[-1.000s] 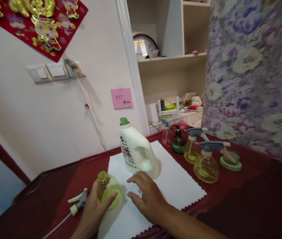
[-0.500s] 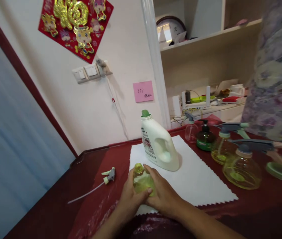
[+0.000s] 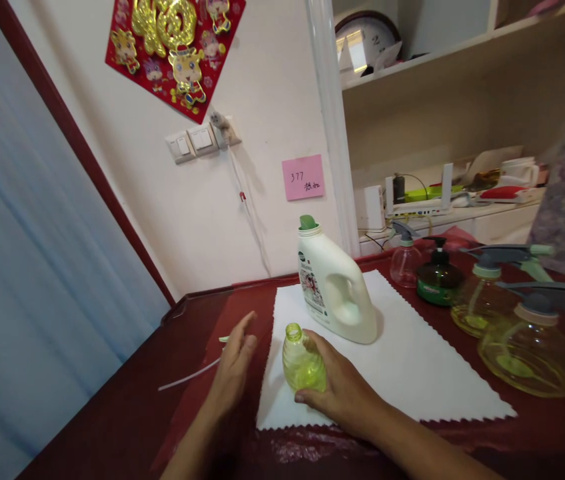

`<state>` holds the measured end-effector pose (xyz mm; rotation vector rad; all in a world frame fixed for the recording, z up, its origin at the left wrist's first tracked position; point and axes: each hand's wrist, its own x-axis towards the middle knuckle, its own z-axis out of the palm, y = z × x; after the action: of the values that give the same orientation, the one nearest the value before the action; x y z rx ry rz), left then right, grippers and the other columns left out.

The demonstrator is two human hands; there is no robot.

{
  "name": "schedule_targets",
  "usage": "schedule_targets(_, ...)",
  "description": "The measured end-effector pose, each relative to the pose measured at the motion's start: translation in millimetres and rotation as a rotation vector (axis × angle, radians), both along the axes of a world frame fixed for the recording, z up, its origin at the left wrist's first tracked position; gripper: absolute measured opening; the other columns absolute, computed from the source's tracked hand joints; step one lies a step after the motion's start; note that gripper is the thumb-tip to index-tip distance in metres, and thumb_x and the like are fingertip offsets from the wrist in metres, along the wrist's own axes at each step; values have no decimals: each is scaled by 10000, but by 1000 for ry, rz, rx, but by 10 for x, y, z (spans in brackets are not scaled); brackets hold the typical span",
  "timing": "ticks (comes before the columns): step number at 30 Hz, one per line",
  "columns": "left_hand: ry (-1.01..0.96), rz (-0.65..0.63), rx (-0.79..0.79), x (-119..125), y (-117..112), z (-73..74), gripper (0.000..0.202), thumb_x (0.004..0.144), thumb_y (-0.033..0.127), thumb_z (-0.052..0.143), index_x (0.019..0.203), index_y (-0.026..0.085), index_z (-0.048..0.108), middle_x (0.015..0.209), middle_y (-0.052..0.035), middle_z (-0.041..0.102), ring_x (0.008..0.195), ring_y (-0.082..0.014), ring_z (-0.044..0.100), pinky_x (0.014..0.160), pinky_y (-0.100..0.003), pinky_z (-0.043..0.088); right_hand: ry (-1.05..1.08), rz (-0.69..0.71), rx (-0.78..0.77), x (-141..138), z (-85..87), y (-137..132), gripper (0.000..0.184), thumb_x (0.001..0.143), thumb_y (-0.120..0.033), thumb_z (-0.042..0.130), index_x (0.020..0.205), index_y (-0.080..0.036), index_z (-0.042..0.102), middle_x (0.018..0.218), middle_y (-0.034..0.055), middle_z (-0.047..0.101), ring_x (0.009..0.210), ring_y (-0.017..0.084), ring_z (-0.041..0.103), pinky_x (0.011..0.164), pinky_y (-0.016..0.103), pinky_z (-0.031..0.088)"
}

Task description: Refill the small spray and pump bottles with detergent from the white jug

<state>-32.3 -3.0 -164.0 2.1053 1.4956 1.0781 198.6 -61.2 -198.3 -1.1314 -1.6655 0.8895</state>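
My right hand [image 3: 341, 387] is wrapped around a small yellow-green spray bottle [image 3: 303, 363], whose neck is uncapped. The bottle is over the near left part of a white cloth [image 3: 412, 373]. My left hand [image 3: 235, 360] holds nothing; its fingers are stretched out above the red table. Partly hidden behind it lies a spray nozzle, its pale dip tube [image 3: 187, 380] pointing left and a bit of its light green trigger [image 3: 223, 339] showing. Just behind the small bottle, a large pale green jug [image 3: 335, 287] stands upright on the cloth, with a green spout at its opening.
Along the right stand a pink-tinted spray bottle [image 3: 405, 263], a dark green pump bottle [image 3: 437, 280] and two yellowish spray bottles [image 3: 480, 300]. A white router [image 3: 420, 207] sits on the shelf behind. A blue curtain [image 3: 52, 267] hangs at the left.
My left hand has let go of the small bottle and moved left, over the spray nozzle. My right hand still holds the bottle. The view has shifted, so the scene sits slightly differently.
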Motion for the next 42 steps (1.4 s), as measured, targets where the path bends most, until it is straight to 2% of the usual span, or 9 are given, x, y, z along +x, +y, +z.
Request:
schedule_targets(3,126,193,21,-341,247,-46,551,943,472,425,1360,132,546,1427,-181,575,1320,-327,525,1110,-491,390,-22,-3,-32,10,25,-6,925,705,-284,783,1510,-220,333,1506,140,481,1387,300,457,1153,469,344)
schedule_targets(7,301,227,-42,-586,396,-166,423,883,365,487,1185,140,680,1270,-168,689,1204,-331,599,1073,-454,399,-38,-3,-56,15,9,0,962,696,-309,793,1523,-225,310,1513,141,475,1392,309,454,1155,471,343)
schedule_targets(14,474,280,-107,-574,325,-176,361,827,280,596,1166,221,706,1225,-149,733,1158,-341,634,966,-393,424,-43,2,-25,19,-41,16,951,702,-310,794,1519,-244,311,1526,130,463,1394,305,451,1154,477,341)
schedule_targets(19,439,331,-71,-590,279,-103,216,781,233,606,937,193,751,972,-172,773,947,-371,683,840,-419,444,-24,1,-26,14,-32,17,924,703,-291,794,1505,-241,338,1515,136,476,1386,312,459,1153,479,339)
schedule_targets(24,177,328,80,-532,233,77,291,850,289,546,1077,182,694,1034,-145,744,968,-333,669,855,-414,468,-23,3,-35,12,-20,29,987,668,-295,825,1518,-217,330,1508,143,482,1375,325,464,1142,483,350)
schedule_targets(29,-223,251,213,-175,10,530,445,964,526,468,1291,237,556,1156,-66,704,920,-216,698,803,-324,552,-19,6,-30,24,2,31,1026,640,-311,847,1523,-222,332,1509,142,482,1372,332,465,1131,468,363)
schedule_targets(32,-916,4,336,160,-246,919,303,903,379,685,1176,254,657,1179,-32,693,965,-180,700,861,-300,578,-15,10,-32,35,16,23,1021,647,-336,848,1524,-238,334,1505,127,490,1371,325,466,1126,456,367)
schedule_targets(36,-1150,-154,416,535,-548,1302,108,958,260,633,991,218,726,1105,-19,705,982,-165,693,868,-315,624,-15,11,-29,39,6,24,1012,649,-357,851,1518,-253,343,1495,114,499,1355,326,481,1114,458,376)
schedule_targets(42,-1212,-202,335,818,-630,1345,162,989,242,574,1005,204,730,1135,-41,712,947,-163,702,873,-320,629,-6,-6,0,32,-8,39,1012,621,-352,869,1499,-277,371,1475,105,523,1327,322,511,1087,445,404)
